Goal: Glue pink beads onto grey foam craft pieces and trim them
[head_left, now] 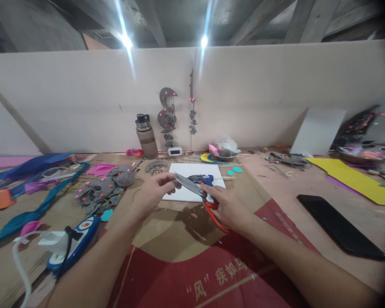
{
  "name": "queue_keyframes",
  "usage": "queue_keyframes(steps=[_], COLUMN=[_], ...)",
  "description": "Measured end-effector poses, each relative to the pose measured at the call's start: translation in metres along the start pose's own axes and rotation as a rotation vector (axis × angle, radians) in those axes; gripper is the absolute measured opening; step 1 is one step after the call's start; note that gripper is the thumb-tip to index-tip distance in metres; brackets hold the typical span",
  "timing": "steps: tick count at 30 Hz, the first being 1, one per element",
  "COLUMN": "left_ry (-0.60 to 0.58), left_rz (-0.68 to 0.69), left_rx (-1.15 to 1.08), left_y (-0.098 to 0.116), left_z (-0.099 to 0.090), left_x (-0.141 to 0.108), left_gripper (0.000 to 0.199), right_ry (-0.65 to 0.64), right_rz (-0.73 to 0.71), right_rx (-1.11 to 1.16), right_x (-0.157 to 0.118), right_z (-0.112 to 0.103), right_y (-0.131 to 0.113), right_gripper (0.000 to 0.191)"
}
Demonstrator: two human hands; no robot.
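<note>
My right hand [229,207] grips a pair of scissors [190,185] by the red handles, with the blades pointing up and to the left. Close to the blade tips, my left hand [155,188] is closed in a pinch. Whatever its fingers hold is too small or hidden to make out. Beneath the blades, a blue glue gun [208,179] lies on a white board [179,169], partly covered by the scissors. Small turquoise cut pieces [237,170] lie to the right of the board.
Grey felt pieces with pink and orange balls [99,188] lie left. A blue power strip [91,224] with a white cable sits near my left forearm. A black phone-like slab [340,226] and yellow sheet [356,182] lie right. A bottle [147,143] stands by the wall.
</note>
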State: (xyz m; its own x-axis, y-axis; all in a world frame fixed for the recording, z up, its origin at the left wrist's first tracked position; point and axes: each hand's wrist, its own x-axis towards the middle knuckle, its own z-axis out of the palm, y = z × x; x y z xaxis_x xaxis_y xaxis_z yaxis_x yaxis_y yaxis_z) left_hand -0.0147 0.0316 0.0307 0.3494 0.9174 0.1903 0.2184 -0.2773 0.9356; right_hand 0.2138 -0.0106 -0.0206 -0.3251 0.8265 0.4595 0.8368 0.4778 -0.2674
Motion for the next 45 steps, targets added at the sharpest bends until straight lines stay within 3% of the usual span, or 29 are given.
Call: queue_keyframes(steps=[12, 30, 45], left_ry=[-0.021, -0.049, -0.042], left_rz=[0.026, -0.085, -0.109], left_rx=[-0.096, -0.375, -0.346], left_y=[-0.0008, 0.0004, 0.0051], left_z=[0.0035, 0.0075, 0.008], left_x=[-0.0003, -0.0006, -0.0013], left_gripper=[0.012, 0.008, 0.01], right_ry=[-0.014, -0.043, -0.022], right_rz=[0.01, 0.01, 0.044], right_rx=[-0.117, -0.219, -0.188], right_x=[-0.0002, -0.0018, 0.0017], right_z=[-0.0004, -0.0022, -0.0049], right_y=[-0.0001, -0.0009, -0.0042], right_gripper=[0.049, 0.045, 0.043])
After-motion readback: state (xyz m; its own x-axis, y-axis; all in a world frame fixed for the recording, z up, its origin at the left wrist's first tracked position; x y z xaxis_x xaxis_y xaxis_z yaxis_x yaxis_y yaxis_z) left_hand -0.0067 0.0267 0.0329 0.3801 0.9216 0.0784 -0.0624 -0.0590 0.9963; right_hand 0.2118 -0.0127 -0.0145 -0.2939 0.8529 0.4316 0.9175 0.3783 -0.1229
